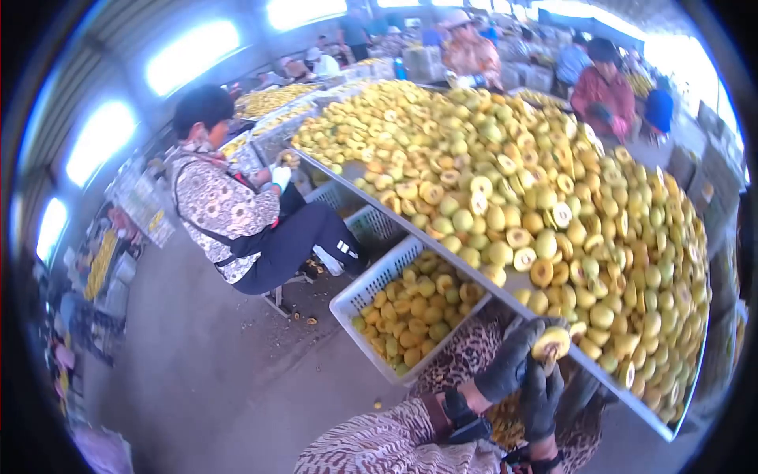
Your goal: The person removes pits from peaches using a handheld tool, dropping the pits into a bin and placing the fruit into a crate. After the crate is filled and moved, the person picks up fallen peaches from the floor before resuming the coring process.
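Observation:
My left hand [505, 366], in a dark glove, is closed around a yellow peach half [551, 344] near the edge of the sorting table. Its cut face with a brownish centre is turned up. My right hand [541, 401], also gloved, is just below, its fingers bent up against the underside of the fruit; whether they grip a small tool is hidden. Under my hands, loose yellowish pieces [505, 420] show between my patterned trouser legs. Beside my knee stands a white plastic crate [377, 272] filled with peach halves [410, 312].
A large heap of halved peaches [505, 186] covers the metal-edged table [426, 238]. A seated person in a floral jacket [225, 201] works along the left side, near more crates [371, 223]. Other people sit across the heap, one in a red shirt [604, 95].

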`<state>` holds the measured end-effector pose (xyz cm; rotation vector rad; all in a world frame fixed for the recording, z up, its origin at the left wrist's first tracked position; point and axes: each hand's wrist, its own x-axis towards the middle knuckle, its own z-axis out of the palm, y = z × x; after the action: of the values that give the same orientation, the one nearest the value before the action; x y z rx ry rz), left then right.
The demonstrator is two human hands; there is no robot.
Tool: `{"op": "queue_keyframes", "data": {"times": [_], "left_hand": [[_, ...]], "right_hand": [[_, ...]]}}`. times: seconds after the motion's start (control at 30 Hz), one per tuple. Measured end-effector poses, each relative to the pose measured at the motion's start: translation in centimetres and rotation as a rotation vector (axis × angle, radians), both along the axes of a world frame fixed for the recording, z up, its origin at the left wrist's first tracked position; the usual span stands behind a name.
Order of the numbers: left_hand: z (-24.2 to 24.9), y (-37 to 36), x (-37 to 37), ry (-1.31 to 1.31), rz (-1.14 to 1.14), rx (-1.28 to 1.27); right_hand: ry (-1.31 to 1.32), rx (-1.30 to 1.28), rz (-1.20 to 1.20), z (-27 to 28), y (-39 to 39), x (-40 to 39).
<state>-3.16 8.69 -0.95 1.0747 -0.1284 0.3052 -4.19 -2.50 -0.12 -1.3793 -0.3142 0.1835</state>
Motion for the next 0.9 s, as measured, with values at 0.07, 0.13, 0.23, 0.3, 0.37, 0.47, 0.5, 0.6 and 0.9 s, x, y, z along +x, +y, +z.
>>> {"op": "queue_keyframes", "data": {"times": [0.07, 0.13, 0.23, 0.3, 0.37, 0.47, 0.5, 0.6, 0.9], "left_hand": [[1.6, 0.2, 0.1, 0.018, -0.155, -0.239], [1.6, 0.1, 0.2, -0.003, -0.337, -0.548], [1.5, 0.8, -0.4, -0.029, -0.334, -0.344], [0.8, 1.3, -0.5, 0.033, -0.348, -0.445], [-1.9, 1.3, 0.3, 0.112, -0.365, -0.652], [-4.3, 1.4, 0.9, 0.234, -0.292, -0.994], [-3.0, 1.3, -0.3, 0.192, -0.191, -0.916], [-5.4, 0.1, 0.2, 0.315, -0.223, -0.513], [-6.2, 0.6, -3.1, 0.088, -0.535, -0.416]], "right_hand": [[-0.003, 0.031, -0.017, -0.7, -0.4, 0.7], [0.217, 0.160, 0.043, -1.6, -1.3, 1.6], [0.238, 0.068, 0.059, -1.8, -2.1, 2.4], [0.221, 0.029, 0.088, -2.2, -2.7, 3.1], [-0.225, -0.375, -0.062, -2.4, -3.4, 2.8], [-0.648, -0.658, -0.227, -2.7, -3.5, 4.4], [-0.824, -0.742, -0.321, -3.0, -3.4, 5.5], [-1.195, -0.881, -0.507, -2.6, -2.0, 7.0], [-0.935, -1.120, -0.577, -2.6, -0.3, 10.4]]}}
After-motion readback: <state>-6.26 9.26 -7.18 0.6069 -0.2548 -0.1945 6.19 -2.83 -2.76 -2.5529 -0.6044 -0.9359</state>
